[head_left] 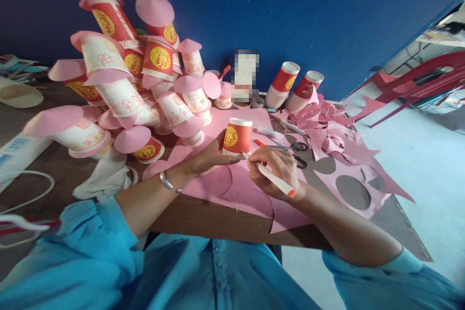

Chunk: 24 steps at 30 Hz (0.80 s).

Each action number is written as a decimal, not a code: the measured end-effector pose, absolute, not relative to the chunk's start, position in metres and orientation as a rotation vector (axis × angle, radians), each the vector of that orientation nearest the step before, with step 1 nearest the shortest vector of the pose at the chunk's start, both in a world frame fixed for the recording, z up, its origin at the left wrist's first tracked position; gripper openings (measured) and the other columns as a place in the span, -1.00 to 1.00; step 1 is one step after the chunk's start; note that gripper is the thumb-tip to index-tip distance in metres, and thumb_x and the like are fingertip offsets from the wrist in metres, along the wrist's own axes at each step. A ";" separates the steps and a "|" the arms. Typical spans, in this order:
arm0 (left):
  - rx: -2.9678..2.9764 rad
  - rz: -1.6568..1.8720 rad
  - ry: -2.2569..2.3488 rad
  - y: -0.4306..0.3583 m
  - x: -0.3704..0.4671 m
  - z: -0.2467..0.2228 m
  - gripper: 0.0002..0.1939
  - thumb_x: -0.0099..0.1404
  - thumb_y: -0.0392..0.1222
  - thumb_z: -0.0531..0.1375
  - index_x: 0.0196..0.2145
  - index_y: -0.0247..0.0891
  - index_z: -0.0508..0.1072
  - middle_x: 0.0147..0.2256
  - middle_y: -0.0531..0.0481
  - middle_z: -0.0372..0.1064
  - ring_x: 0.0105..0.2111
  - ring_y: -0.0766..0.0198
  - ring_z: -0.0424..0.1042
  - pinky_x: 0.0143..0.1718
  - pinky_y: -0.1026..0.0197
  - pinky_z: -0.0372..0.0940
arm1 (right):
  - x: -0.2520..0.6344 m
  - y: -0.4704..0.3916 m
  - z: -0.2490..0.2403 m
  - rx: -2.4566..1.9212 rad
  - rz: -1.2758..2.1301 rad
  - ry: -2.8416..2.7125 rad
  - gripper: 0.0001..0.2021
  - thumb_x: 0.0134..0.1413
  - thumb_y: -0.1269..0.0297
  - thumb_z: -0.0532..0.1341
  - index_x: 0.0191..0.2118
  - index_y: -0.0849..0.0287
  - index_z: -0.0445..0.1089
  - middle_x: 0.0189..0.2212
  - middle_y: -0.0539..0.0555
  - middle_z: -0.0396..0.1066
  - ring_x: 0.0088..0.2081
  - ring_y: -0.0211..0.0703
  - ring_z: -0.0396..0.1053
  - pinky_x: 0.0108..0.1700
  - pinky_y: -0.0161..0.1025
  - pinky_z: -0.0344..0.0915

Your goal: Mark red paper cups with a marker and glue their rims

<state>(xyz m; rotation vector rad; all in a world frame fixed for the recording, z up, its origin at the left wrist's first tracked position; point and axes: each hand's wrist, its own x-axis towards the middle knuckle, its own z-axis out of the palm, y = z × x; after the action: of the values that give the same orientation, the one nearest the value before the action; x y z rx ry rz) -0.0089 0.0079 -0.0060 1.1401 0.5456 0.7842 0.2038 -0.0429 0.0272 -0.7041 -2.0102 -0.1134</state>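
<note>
Left hand (208, 159) curls round a paper cup (239, 138) over pink paper (207, 185); right hand (274, 167) pinches a marker (273, 179), tip by the cup's lower edge. Hatted cups (160, 60) crowd left, scissors (300, 147) right; room opens toward the near table (218, 220) edge. The cup is red, gold-printed, white-topped.

At centre, the red paper cup (244, 139) hides most of the left hand's (207, 159) fingers. Pixelation blurs a pale upright object (245, 75) in the upper middle. The right edge cuts off a red chair (417, 76), the left edge a white cable (52, 185).
</note>
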 end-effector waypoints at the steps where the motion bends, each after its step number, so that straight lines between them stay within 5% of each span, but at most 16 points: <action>1: 1.138 0.782 0.544 0.008 -0.009 -0.006 -0.09 0.18 -0.07 0.61 0.39 -0.10 0.37 0.22 -0.24 0.56 0.27 -0.23 0.52 0.30 -0.21 0.38 | 0.204 -0.043 0.027 -0.701 -0.110 -2.016 -0.84 0.32 0.51 0.21 -0.17 0.05 0.35 -0.42 -0.05 0.57 -0.51 -0.26 0.50 -0.47 -0.32 0.38; 24: 1.151 0.765 0.545 0.008 -0.009 -0.008 -0.06 0.17 -0.04 0.62 0.40 -0.09 0.34 0.23 -0.25 0.54 0.29 -0.22 0.50 0.29 -0.20 0.37 | 0.204 -0.043 0.028 -0.744 -0.133 -2.006 -0.85 0.36 0.49 0.22 -0.17 0.06 0.35 -0.41 -0.05 0.59 -0.49 -0.27 0.54 -0.49 -0.32 0.36</action>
<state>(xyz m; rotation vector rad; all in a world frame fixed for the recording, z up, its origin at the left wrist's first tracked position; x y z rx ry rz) -0.0091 0.0077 -0.0076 1.1513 0.5454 0.7646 0.2044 -0.0431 0.0276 -0.7436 -2.0062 -0.1334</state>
